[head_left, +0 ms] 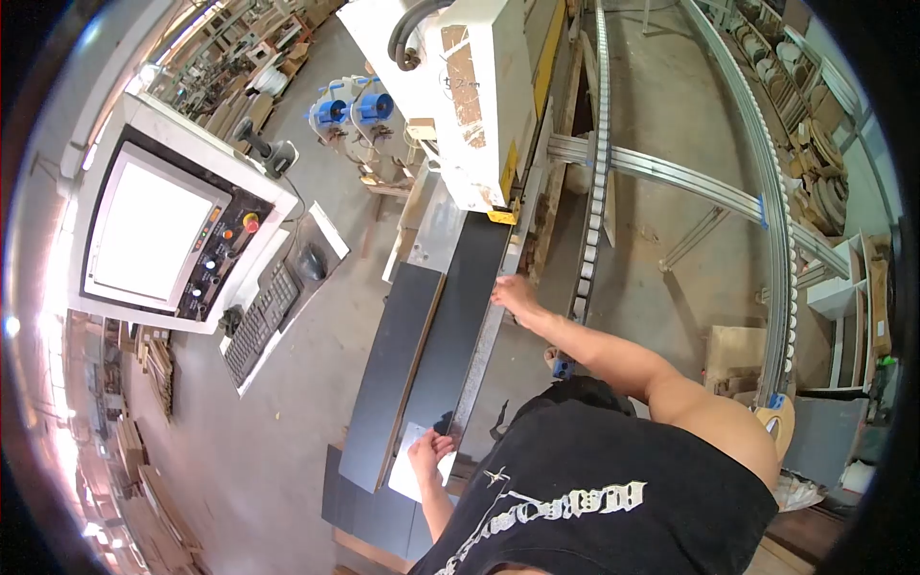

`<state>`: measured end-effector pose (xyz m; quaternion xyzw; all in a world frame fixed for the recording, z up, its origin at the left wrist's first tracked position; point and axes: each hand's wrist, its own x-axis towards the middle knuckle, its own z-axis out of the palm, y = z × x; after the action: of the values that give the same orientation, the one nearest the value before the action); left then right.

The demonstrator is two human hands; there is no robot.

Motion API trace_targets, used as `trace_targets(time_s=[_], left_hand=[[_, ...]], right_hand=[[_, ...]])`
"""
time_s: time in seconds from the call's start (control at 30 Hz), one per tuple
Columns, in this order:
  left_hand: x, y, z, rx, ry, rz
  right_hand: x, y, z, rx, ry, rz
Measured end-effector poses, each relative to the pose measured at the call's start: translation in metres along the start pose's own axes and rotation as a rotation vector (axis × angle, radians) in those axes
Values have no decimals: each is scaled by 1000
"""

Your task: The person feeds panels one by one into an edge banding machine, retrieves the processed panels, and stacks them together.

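A long dark grey panel lies along the metal edge of the machine, its far end under the white housing. My right hand is at the panel's right edge, with fingers curled in and fingertips right at the rail. Near the panel's close end my left hand has its fingers drawn together over a white sheet; whether they grip it I cannot tell. A second dark panel with a brown edge lies alongside to the left.
On the left stands a control console with a lit screen, a keyboard, a mouse and a handheld scanner. A roller conveyor runs along the right. Another dark panel lies lower down. Blue reels stand beyond.
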<state>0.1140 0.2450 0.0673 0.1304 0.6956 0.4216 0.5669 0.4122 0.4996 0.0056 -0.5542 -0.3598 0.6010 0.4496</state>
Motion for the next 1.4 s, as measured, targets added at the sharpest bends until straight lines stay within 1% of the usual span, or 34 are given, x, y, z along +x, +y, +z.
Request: trace_targets(time_s=[0.03, 0.13, 0.17, 0.27, 0.33, 0.4, 0.43, 0.5, 0.57, 0.6, 0.63, 0.67, 0.73, 0.77, 0.83, 0.87, 0.9, 0.97, 1.0, 1.07, 1.13, 1.17, 1.2, 1.23, 1.27, 1.3, 1.33, 1.4], left_hand=[[3, 7, 12, -7, -35, -3], [16, 30, 53, 15, -98, -19], [22, 36, 66, 22, -112, -27], [42, 47, 98, 52, -149, -31], [52, 56, 121, 50, -156, -40], [61, 59, 143, 39, -164, -7], [68, 60, 154, 48, -172, 13], [74, 68, 175, 87, -172, 28], [71, 80, 193, 58, -241, 54], [70, 82, 198, 40, -278, 65], [80, 81, 198, 120, -368, 61], [76, 83, 197, 139, -388, 105], [56, 98, 195, 183, -428, 205], [38, 109, 189, 210, -428, 276], [16, 113, 163, 163, -359, 347], [8, 112, 145, 141, -322, 381], [-1, 109, 125, 125, -241, 402], [-10, 95, 75, 56, -84, 437], [-11, 84, 45, 3, -6, 448], [-10, 59, -21, 0, 192, 494], [-17, 38, -78, 124, 457, 550], [-9, 23, -113, 324, 632, 617], [-12, 15, -137, 532, 800, 671], [-14, 3, -157, 555, 875, 669], [-19, 2, -165, 576, 950, 664], [-12, -9, -184, 617, 992, 618], [2, -25, -202, 656, 1034, 570], [23, -47, -218, 513, 977, 519]], right_hand=[[8, -8, -12, 109, -70, -2], [23, -37, -22, 346, 209, 36], [33, -42, -31, 339, 224, 55], [68, -50, -59, 414, 259, 24], [91, -59, -78, 431, 258, 70], [109, -65, -92, 450, 267, 92], [117, -71, -95, 413, 290, 56], [134, -75, -108, 466, 268, 33], [154, -75, -124, 493, 257, 12], [156, -80, -131, 506, 217, 8], [157, -86, -138, 518, 178, 2], [155, -93, -142, 530, 139, -5], [144, -98, -138, 451, 212, -76], [135, -95, -133, 426, 264, -121], [108, -79, -119, 391, 343, -185], [88, -70, -108, 412, 333, -176], [65, -61, -95, 432, 322, -166], [21, -42, -64, 397, 216, -130], [0, -38, -50, 398, 111, -65], [-26, -28, -22, 306, -104, 80], [-33, -22, 2, 197, -234, 90], [-34, -21, 12, 140, -300, 94], [-35, -26, 21, 54, -306, 76], [-33, -34, 29, -32, -314, 55], [-23, -35, 38, -90, -279, -21], [-9, -32, 49, -148, -247, -101], [6, -29, 55, -233, -247, -135], [12, -45, 70, -315, -213, -150]])
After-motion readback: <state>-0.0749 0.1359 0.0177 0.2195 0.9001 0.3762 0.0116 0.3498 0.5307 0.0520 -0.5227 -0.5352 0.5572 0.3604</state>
